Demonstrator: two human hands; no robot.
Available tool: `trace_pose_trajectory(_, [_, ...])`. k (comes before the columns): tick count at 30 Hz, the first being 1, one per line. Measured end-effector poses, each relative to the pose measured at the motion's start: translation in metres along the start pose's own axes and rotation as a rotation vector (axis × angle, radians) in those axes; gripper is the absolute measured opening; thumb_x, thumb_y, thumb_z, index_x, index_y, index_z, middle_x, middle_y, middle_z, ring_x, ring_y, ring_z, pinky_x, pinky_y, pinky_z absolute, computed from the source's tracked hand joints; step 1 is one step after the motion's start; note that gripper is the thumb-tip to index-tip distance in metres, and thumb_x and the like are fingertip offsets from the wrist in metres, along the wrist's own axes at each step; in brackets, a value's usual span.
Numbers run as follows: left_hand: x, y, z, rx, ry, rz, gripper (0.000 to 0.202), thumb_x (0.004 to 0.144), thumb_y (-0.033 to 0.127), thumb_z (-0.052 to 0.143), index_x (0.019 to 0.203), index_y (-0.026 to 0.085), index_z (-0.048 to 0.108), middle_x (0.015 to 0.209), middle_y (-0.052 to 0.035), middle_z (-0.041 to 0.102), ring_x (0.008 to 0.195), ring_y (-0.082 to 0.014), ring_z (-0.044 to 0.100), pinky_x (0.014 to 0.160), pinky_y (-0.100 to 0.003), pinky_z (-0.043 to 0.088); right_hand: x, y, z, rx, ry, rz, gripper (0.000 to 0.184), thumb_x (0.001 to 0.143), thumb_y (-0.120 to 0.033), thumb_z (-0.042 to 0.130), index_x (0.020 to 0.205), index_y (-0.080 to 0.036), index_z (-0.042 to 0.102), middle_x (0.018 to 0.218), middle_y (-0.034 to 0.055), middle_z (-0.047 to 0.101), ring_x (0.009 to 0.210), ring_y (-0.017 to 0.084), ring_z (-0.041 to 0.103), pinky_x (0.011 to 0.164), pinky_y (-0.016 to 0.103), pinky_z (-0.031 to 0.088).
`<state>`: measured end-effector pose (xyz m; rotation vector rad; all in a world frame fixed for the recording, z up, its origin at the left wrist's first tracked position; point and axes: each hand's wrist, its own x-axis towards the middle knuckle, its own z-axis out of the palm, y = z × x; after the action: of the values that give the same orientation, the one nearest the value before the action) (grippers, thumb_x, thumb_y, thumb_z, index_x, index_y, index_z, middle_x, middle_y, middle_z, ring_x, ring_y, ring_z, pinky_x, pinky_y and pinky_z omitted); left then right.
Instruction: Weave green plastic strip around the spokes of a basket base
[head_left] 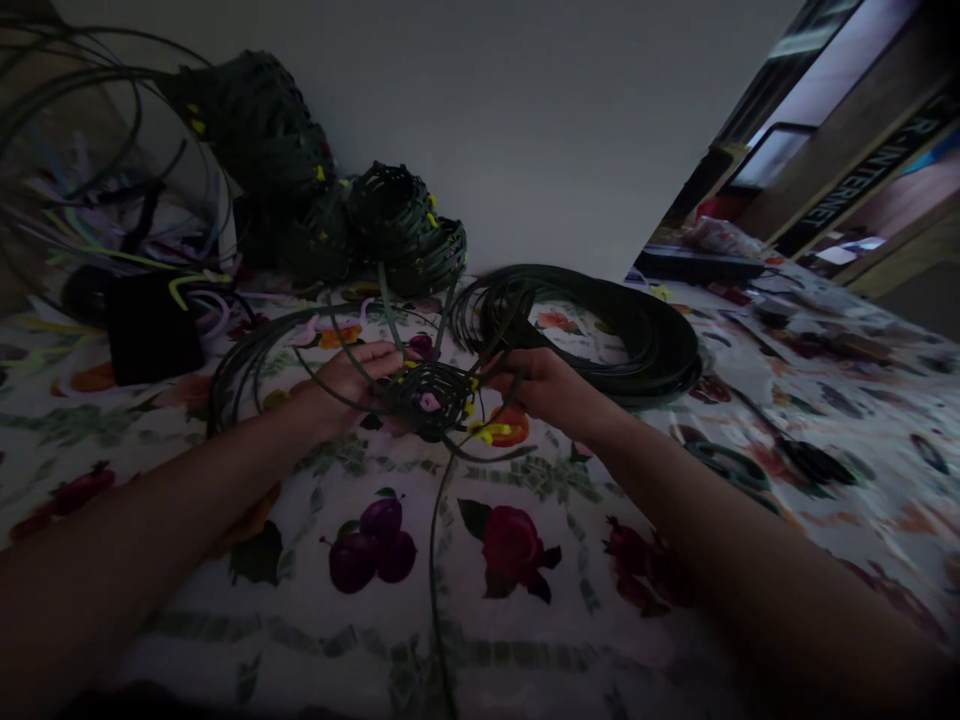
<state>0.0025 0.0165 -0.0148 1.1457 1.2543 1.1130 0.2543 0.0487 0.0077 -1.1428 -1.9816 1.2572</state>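
A small woven basket base (442,398) of dark green strips, with a pink piece at its centre and yellow bits at its edge, is between my two hands. Long loose strips stick out from it on all sides. My left hand (358,378) grips the left edge of the weave, fingers closed at its upper left corner. My right hand (534,382) is at the right side, thumb and fingers pinched around a dark strip (501,345) by the weave. Yellow strip pieces (489,432) show below the right edge. The dim light hides the fingertips in part.
A large coil of dark strip (637,335) lies behind my right hand. Several woven baskets (394,205) are stacked against the white wall. Coloured strips (82,215) and a black box-like object (154,330) sit at left. A flowered tablecloth (480,620) covers the table.
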Motion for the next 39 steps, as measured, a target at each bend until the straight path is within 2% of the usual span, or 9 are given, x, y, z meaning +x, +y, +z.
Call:
trace_pose_trajectory(4, [0.000,0.002,-0.002,-0.237,-0.051,-0.117,0.030,0.080,0.041,0.073,0.093,0.016,0.064,0.078,-0.0025,0.067,0.063,-0.0159,0.061,0.054,-0.028,0.051,0.002,0.001,-0.001,-0.130,0.082,-0.110,0.017,0.079,-0.026,0.059,0.084,-0.014,0.069,0.060,-0.0005,0.052,0.057,0.011,0.039,0.050,0.023,0.030])
trace_pose_trajectory(8, [0.000,0.002,-0.005,-0.233,-0.142,-0.119,0.027,0.083,0.039,0.071,0.094,0.015,0.063,0.081,-0.0045,0.068,0.065,-0.0164,0.062,0.054,-0.027,0.050,0.001,0.001,-0.001,-0.293,0.131,-0.150,0.022,0.081,-0.025,0.054,0.087,-0.012,0.070,0.060,-0.0012,0.050,0.057,0.011,0.038,0.052,0.024,0.029])
trace_pose_trajectory(13, [-0.004,0.005,-0.006,-0.131,-0.275,-0.114,0.024,0.078,0.031,0.078,0.087,0.017,0.059,0.075,0.0006,0.064,0.057,-0.0122,0.059,0.047,-0.024,0.045,0.000,0.003,0.001,-0.355,0.117,-0.216,0.024,0.084,-0.022,0.050,0.092,-0.012,0.070,0.065,-0.0004,0.054,0.058,0.011,0.041,0.056,0.024,0.031])
trace_pose_trajectory(15, [-0.005,0.004,-0.005,-0.074,-0.250,-0.115,0.029,0.074,0.034,0.081,0.085,0.018,0.058,0.075,0.0001,0.064,0.055,-0.0139,0.061,0.047,-0.026,0.048,-0.001,0.002,0.002,-0.340,0.104,-0.228,0.023,0.084,-0.023,0.051,0.093,-0.012,0.069,0.065,-0.0008,0.054,0.058,0.010,0.041,0.055,0.023,0.030])
trace_pose_trajectory(20, [0.001,-0.003,-0.003,0.022,-0.105,-0.035,0.036,0.061,0.036,0.088,0.084,0.018,0.067,0.077,-0.0068,0.070,0.070,-0.0244,0.069,0.055,-0.033,0.055,-0.004,-0.004,0.005,-0.341,0.054,-0.175,0.023,0.086,-0.026,0.051,0.092,-0.012,0.069,0.059,-0.0029,0.046,0.053,0.009,0.036,0.051,0.023,0.027])
trace_pose_trajectory(24, [0.003,-0.005,-0.002,0.075,-0.089,-0.035,0.033,0.060,0.039,0.087,0.080,0.018,0.072,0.070,-0.0082,0.072,0.071,-0.0286,0.070,0.055,-0.037,0.056,-0.005,-0.005,0.007,-0.340,0.044,-0.207,0.020,0.087,-0.026,0.052,0.087,-0.013,0.066,0.056,-0.0046,0.039,0.052,0.008,0.032,0.050,0.023,0.024])
trace_pose_trajectory(31, [-0.001,-0.004,0.000,0.097,-0.098,-0.059,0.034,0.065,0.044,0.083,0.082,0.017,0.070,0.078,-0.0067,0.073,0.069,-0.0228,0.068,0.059,-0.033,0.056,-0.003,-0.001,0.008,-0.212,-0.042,-0.230,0.020,0.089,-0.028,0.051,0.086,-0.014,0.064,0.062,-0.0038,0.042,0.056,0.008,0.033,0.053,0.023,0.027])
trace_pose_trajectory(35, [-0.008,0.004,0.006,0.171,-0.057,0.059,0.032,0.069,0.044,0.079,0.080,0.017,0.066,0.073,-0.0032,0.068,0.064,-0.0187,0.064,0.055,-0.028,0.050,-0.002,-0.006,0.007,-0.015,-0.072,-0.173,0.021,0.085,-0.033,0.054,0.079,-0.014,0.061,0.062,-0.0041,0.043,0.055,0.008,0.032,0.052,0.022,0.027])
trace_pose_trajectory(39, [-0.013,0.012,0.010,0.286,-0.020,0.147,0.029,0.073,0.044,0.074,0.074,0.018,0.062,0.064,0.0001,0.059,0.059,-0.0168,0.058,0.052,-0.026,0.044,-0.002,-0.010,0.005,0.062,-0.017,-0.129,0.020,0.081,-0.033,0.057,0.074,-0.015,0.061,0.060,-0.0042,0.043,0.056,0.008,0.033,0.053,0.023,0.028])
